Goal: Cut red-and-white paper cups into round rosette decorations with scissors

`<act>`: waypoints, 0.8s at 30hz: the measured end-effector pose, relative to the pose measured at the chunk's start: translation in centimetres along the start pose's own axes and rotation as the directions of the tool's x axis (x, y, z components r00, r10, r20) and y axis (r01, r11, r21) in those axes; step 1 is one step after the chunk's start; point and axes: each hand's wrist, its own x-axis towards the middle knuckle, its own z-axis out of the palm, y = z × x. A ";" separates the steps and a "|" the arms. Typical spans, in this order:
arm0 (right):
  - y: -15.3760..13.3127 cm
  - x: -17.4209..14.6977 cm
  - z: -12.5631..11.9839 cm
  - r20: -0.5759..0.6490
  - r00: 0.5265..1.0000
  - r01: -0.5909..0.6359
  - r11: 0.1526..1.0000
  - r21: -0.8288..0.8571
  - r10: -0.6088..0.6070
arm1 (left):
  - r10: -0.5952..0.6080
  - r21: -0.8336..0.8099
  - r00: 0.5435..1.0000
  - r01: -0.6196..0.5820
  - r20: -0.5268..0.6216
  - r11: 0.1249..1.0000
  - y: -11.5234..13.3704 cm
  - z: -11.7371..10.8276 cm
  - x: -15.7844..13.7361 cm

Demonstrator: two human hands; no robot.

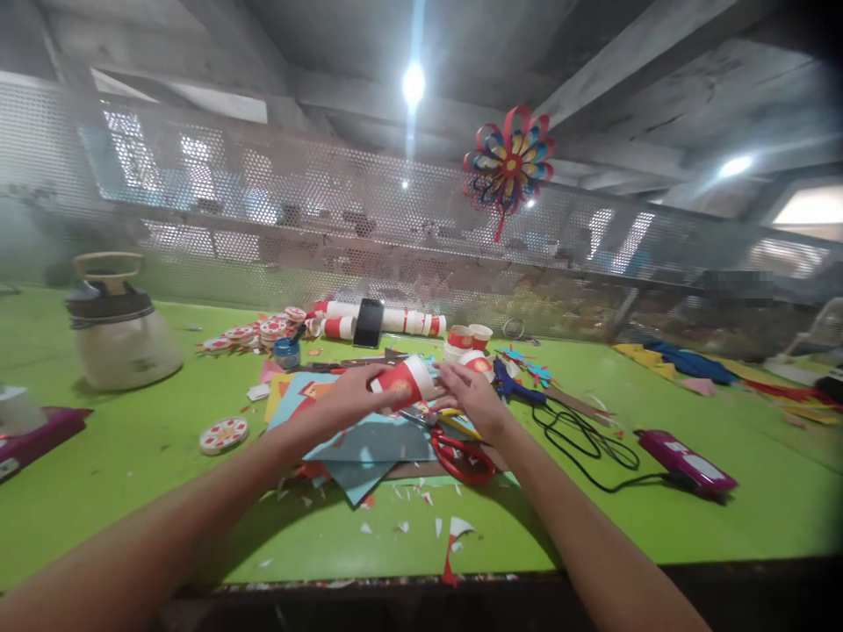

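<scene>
My left hand (359, 393) is closed around a red and white paper cup (405, 384), which lies tilted on its side in the air with one end toward my right hand. My right hand (472, 397) has its fingers stretched out beside that end; whether they touch it I cannot tell. Beneath my hands lie red-handled scissors (463, 458), a yellow-handled tool (461, 424) and sheets of light blue paper (372, 443). More paper cups (459, 337) stand just behind my right hand. To its right rests a blue glue gun (517, 383).
The glue gun's black cord runs to a purple power strip (688, 463). A large jug (122, 338) stands at left, near a patterned round disc (225, 434). A phone (368, 322) leans on cup tubes (395, 318) at the back. Paper scraps (457, 535) litter the front edge.
</scene>
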 end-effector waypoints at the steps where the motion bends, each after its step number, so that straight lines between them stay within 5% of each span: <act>1: -0.1 0.0 -0.7 0.004 1.000 0.010 0.995 -0.100 -0.010 | -0.033 -0.063 0.999 0.033 0.002 0.997 -0.1 -0.5 0.1; 4: -0.4 -0.6 -2.7 0.094 0.995 0.023 0.902 -0.431 0.020 | -0.096 -0.258 0.995 0.088 -0.019 0.962 -0.7 -2.4 0.3; 7: -0.5 -1.2 -3.3 0.184 0.976 0.046 0.724 -0.689 0.114 | -0.114 -0.424 0.990 0.069 -0.082 0.903 -1.4 -4.2 0.2; 11: -0.4 -1.7 -2.0 0.231 0.955 0.107 0.507 -0.855 0.187 | -0.096 -0.561 0.988 0.014 -0.119 0.828 -1.9 -5.5 0.0; 14: -0.2 -1.8 -1.1 0.244 0.943 0.131 0.419 -0.899 0.229 | -0.065 -0.622 0.989 -0.032 -0.132 0.782 -1.7 -5.7 -0.1; 18: 0.4 -1.7 -1.0 0.259 0.931 0.132 0.423 -0.896 0.257 | -0.033 -0.656 0.990 -0.066 -0.137 0.752 -1.4 -5.5 -0.5; 24: 1.0 -0.7 -1.8 0.240 0.949 0.085 0.564 -0.822 0.206 | -0.011 -0.640 0.993 -0.066 -0.116 0.766 -0.9 -5.2 -1.0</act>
